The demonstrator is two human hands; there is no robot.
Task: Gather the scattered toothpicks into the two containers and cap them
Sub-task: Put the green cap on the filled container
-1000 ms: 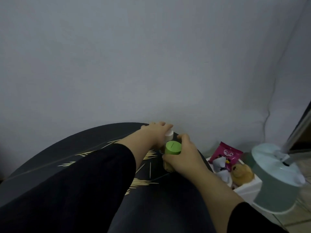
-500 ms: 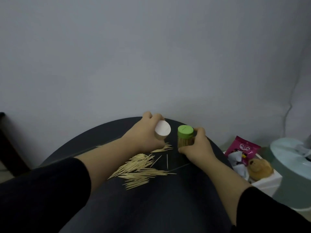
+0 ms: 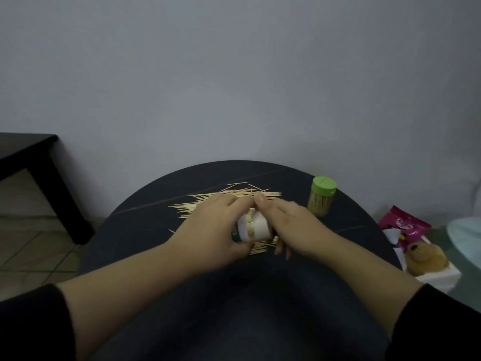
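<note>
Loose toothpicks (image 3: 229, 198) lie scattered across the middle of a round black table (image 3: 145, 225). My left hand (image 3: 208, 230) grips a small toothpick container (image 3: 246, 227) lying on its side over the pile. My right hand (image 3: 289, 222) is closed on its white cap (image 3: 260, 225), and a narrow gap between cap and body shows toothpicks inside. A second container with a green cap (image 3: 322, 198) stands upright and shut at the table's right, apart from both hands and full of toothpicks.
A white box (image 3: 437, 276) right of the table holds a brown plush bear (image 3: 424, 256) and a pink packet (image 3: 403, 226). A pale blue object (image 3: 466, 235) sits at the far right edge. A dark side table (image 3: 39, 162) stands to the left on tiled floor.
My right hand let go of the green-capped container, which now stands alone at the right, and came over to the white cap. My left hand carried the white-capped container toward me and laid it sideways.
</note>
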